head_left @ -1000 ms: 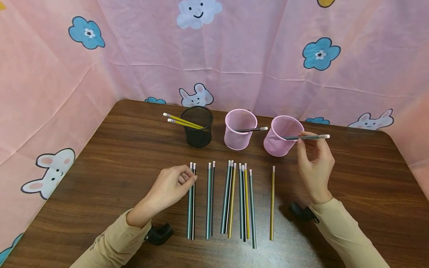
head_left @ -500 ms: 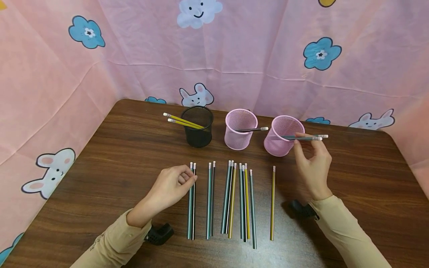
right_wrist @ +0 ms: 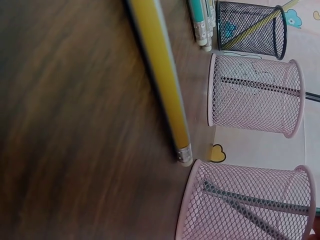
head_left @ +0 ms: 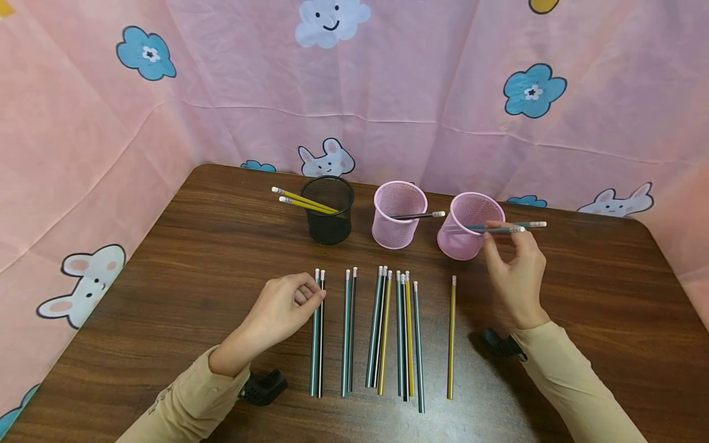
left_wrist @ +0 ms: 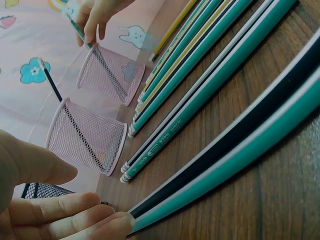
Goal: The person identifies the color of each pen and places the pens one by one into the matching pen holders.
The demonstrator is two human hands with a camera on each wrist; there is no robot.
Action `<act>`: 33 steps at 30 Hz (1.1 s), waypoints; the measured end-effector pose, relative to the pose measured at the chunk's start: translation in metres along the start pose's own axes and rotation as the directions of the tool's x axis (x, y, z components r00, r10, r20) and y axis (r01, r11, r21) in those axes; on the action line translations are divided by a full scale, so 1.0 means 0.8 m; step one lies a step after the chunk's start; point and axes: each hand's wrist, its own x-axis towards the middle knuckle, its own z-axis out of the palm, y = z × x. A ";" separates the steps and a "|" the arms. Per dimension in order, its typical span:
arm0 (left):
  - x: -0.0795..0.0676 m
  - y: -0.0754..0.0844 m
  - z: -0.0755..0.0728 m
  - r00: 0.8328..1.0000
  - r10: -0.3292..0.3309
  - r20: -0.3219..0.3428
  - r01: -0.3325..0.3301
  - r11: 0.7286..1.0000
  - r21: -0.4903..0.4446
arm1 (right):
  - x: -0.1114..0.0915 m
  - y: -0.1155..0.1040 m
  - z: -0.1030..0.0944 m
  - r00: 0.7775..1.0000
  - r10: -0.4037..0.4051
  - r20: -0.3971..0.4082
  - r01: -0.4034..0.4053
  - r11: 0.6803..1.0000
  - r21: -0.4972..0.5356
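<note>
Tilted in the right pink mesh cup (head_left: 458,241) are two green pencils with white erasers. My right hand (head_left: 519,280) pinches the nearer green pencil (head_left: 505,230) by thumb and fingertips at the rim; the other green pencil (head_left: 530,224) leans behind it. My left hand (head_left: 284,306) rests at the eraser ends of a green pencil (head_left: 314,351) and a black pencil (head_left: 320,351). Nothing is in its grasp. In the left wrist view, the left thumb (left_wrist: 50,167) and fingers are apart, with a fingertip near the pencil ends.
A middle pink mesh cup (head_left: 392,231) holds a black pencil (head_left: 418,216). The black mesh cup (head_left: 328,229) at left holds two yellow pencils. Several green, black and yellow pencils lie in groups before the cups, with a lone yellow pencil (head_left: 451,341) at right.
My right hand has shifted slightly left with its green pencil, which has sunk farther into the right pink cup and parted from the other one. The left hand stays still.
</note>
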 end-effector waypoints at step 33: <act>0.001 -0.005 0.002 1.000 0.021 -0.010 -0.020 1.000 0.017 | -0.014 0.013 -0.030 0.996 0.056 0.070 -0.054 0.998 -0.032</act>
